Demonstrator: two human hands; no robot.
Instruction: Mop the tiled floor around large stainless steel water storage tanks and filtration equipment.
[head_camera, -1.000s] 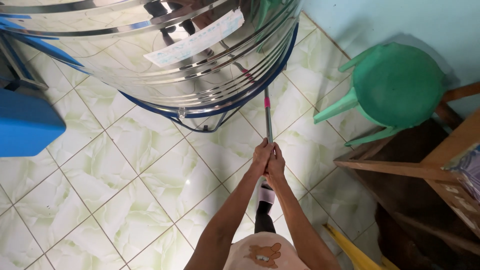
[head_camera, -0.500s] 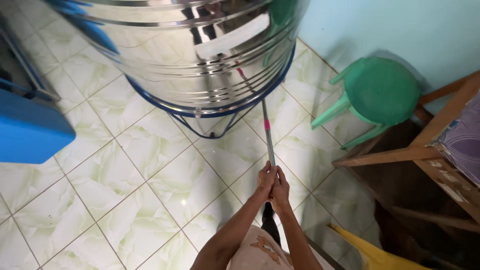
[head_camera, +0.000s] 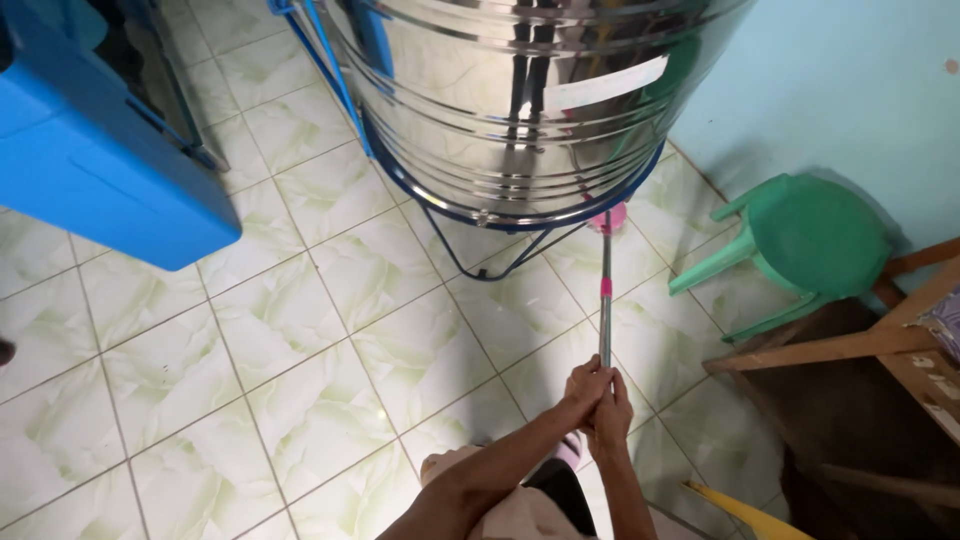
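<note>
Glossy pale-green tile floor (head_camera: 300, 330), tight corner against a light blue wall (head_camera: 850, 90). Both hands are stacked on the lower end of a metal mop handle (head_camera: 605, 300): left hand (head_camera: 585, 385) and right hand (head_camera: 612, 412) each have fingers wrapped tight around the pole, touching each other. The handle runs away from the person to a pink mop head (head_camera: 608, 217), which sits on the floor right at the edge of the big stainless steel tank (head_camera: 530, 100), beside its blue wire stand (head_camera: 480, 262). Risks as I read them: the head could snag on the stand's legs or lower ring if pushed deeper, and a hard yank might jolt the stand. Both hands are at one end, so there's little leverage on the far tip and it may skid sideways on slick tile. A green plastic stool (head_camera: 810, 240) lies tipped on its side near the wall, close to the pole's right, so a wide sweep could clip it. The wooden furniture frame (head_camera: 850, 345) crowds the right elbow. A blue bin (head_camera: 100, 150) is well apart on the left, low concern.
</note>
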